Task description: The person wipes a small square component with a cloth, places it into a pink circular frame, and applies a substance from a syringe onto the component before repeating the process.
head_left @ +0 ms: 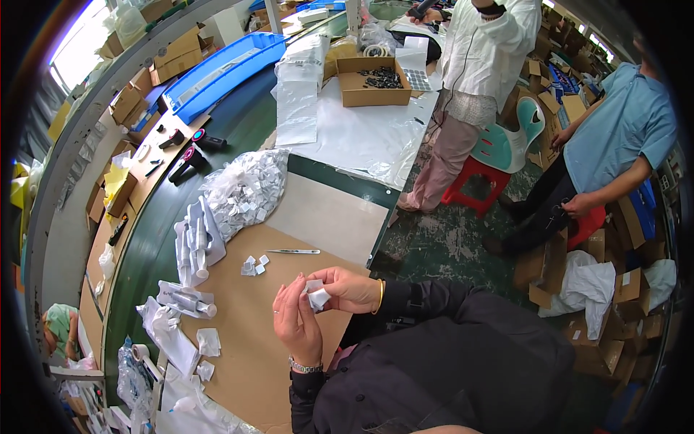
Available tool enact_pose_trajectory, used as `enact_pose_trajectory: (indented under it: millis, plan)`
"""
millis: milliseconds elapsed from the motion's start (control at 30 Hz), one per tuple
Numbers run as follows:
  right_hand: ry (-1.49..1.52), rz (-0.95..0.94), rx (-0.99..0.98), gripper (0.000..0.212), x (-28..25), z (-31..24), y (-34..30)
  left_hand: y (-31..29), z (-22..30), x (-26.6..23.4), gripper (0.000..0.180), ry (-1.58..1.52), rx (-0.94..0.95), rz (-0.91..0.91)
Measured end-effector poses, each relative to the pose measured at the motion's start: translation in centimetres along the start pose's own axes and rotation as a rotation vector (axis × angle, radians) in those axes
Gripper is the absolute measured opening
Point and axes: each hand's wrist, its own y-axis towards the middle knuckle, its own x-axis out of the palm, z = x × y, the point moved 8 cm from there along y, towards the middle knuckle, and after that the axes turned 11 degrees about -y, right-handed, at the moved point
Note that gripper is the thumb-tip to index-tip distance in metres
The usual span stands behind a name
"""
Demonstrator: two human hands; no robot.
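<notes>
Grip of the right hand (348, 289) clamped on a small white piece (318, 298), over brown cardboard (238, 318) near the right edge of the tabletop (141, 249). Left hand (298, 325) at the left side of the piece, fingers close together (cannot tell from here whether clamped on it too); watch (306, 367) on that wrist, yellowish bracelet (380, 296) on the other. Farther in from the right edge, loose cluster of white squares (253, 267) and, just beside, slim silver tool (293, 251), both on the cardboard. Toward the left edge, crumpled white scraps (209, 342), then pale wrapped packets (191, 242). Beyond those, clear plastic bag (230, 177) heaped with more white squares; toward the right edge, pale grey sheet (332, 210). Past the bag, by the left edge, dark handheld devices (186, 165). At the far end, brown box (376, 98) of small black parts on white sheeting (347, 137); blue tray (235, 85) toward the far left corner. Off the right edge, turquoise-and-white chair (499, 148) near a standing person in white (477, 58), another person in blue (614, 137) farther right.
</notes>
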Motion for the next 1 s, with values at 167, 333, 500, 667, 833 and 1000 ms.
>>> enact_pose_trajectory:
  millis: [167,333,500,667,833,1000]
  plan:
    - [-0.008,0.036,-0.058,0.024,-0.4,-0.9,-0.2,-0.6,-1.4,-1.0,0.019,-0.036,-0.121,0.103]
    - [-0.104,0.054,-0.064,0.021,0.1,-2.3,-0.5,-1.5,-3.4,-1.6,0.020,-0.122,-0.295,0.146]
    - [-0.087,0.092,-0.057,0.021,-0.2,-1.9,-0.5,-1.3,-3.0,-1.8,0.022,-0.189,-0.302,0.226]
    - [-0.077,0.129,-0.043,0.021,-1.0,-1.6,-0.4,-0.2,-1.2,-1.5,0.026,-0.067,-0.136,0.111]
    - [-0.102,0.017,0.012,0.023,0.6,-0.3,-0.2,-0.3,-0.8,0.9,0.032,-0.121,-0.088,-0.117]
    - [-0.055,0.012,0.032,0.025,1.5,0.0,-0.5,-0.7,-0.8,1.7,0.040,-0.312,-0.150,-0.118]
